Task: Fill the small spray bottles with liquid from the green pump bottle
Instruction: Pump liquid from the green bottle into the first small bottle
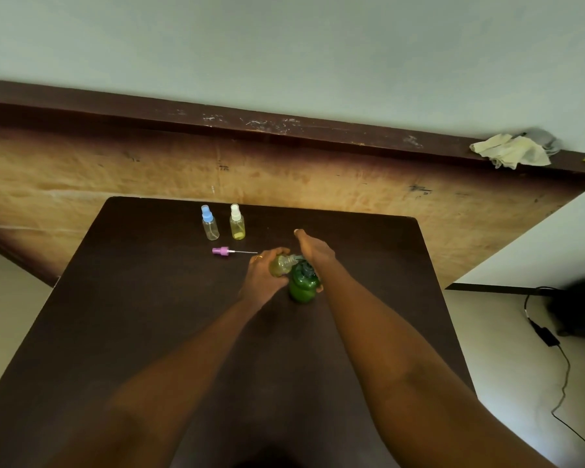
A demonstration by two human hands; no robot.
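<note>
My left hand (pixel 262 275): my fingers (pixel 273 252) are curled around a small bottle (pixel 280 265) with no top on, just left of the middle of the frame.
Small bottle: it has some yellow liquid in it. It is tipped, and its mouth is at the spout of the green pump bottle (pixel 303 287).
My right hand (pixel 314 248): it lies flat on the pump top, with my fingers out straight, gripping nothing.
Green pump bottle: it stands on the dark surface (pixel 149 298) in the middle of the frame, under my right hand.
Purple spray top (pixel 222 250): it lies on the surface just left of my left hand, its thin tube pointing at that hand.
Blue-top bottle (pixel 210 223): it stands upright higher in the frame, near the far edge.
White-top bottle (pixel 237 222): it stands just right of the blue one, with yellow liquid in it.
Cloth (pixel 510 152): it is crumpled on the wooden ledge, upper right.
</note>
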